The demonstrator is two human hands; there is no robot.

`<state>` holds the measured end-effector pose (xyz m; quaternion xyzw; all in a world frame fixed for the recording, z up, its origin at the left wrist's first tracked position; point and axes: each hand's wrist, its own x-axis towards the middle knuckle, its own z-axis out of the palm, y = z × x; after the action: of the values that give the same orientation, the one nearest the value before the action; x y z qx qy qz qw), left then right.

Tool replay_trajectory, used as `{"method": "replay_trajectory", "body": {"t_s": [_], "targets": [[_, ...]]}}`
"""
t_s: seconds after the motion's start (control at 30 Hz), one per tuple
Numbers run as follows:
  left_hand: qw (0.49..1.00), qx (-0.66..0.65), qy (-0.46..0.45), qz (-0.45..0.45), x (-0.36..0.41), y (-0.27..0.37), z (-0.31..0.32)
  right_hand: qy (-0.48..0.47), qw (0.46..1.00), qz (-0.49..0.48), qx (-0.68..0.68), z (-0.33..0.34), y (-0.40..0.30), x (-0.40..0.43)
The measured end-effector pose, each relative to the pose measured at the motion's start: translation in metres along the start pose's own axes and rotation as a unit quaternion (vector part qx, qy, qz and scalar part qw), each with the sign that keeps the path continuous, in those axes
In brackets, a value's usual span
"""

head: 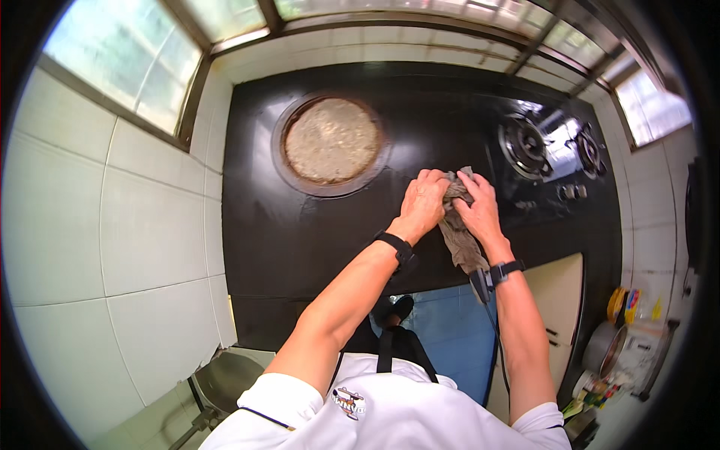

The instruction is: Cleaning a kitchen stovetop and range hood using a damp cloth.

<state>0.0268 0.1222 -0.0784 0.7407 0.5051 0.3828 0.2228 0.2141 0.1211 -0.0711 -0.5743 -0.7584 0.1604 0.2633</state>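
Note:
Both of my hands grip a crumpled grey-brown cloth [462, 243] above the black countertop [343, 242]. My left hand [423, 201] closes on the cloth's bunched upper end from the left. From the right, my right hand [478, 205] pinches the same bunch, its thumb and fingers on the folds. The rest of the cloth hangs down between my wrists. Whether the cloth touches the counter cannot be made out. Left of my hands, a round mottled lid or board [333, 140] fills a rusty-rimmed opening in the counter.
A gas hob [551, 146] with two burners stands to the right. White tiled walls [152, 236] and windows enclose the counter. A metal pot [604, 350] and packets sit at the lower right. A large wok [230, 377] is at the lower left. A cable [498, 337] runs along my right arm.

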Motion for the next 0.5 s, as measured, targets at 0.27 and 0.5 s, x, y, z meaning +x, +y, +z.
{"method": "replay_trajectory", "body": {"t_s": [0.27,0.5], "targets": [[0.995,0.011,0.053,-0.086,-0.062,-0.067,-0.064,0.043,0.999,-0.003,-0.012,0.131,-0.059,0.009],[0.983,0.049,0.117,-0.132,-0.104,-0.09,-0.123,0.05,0.997,-0.047,-0.029,0.187,-0.117,0.012]]}}
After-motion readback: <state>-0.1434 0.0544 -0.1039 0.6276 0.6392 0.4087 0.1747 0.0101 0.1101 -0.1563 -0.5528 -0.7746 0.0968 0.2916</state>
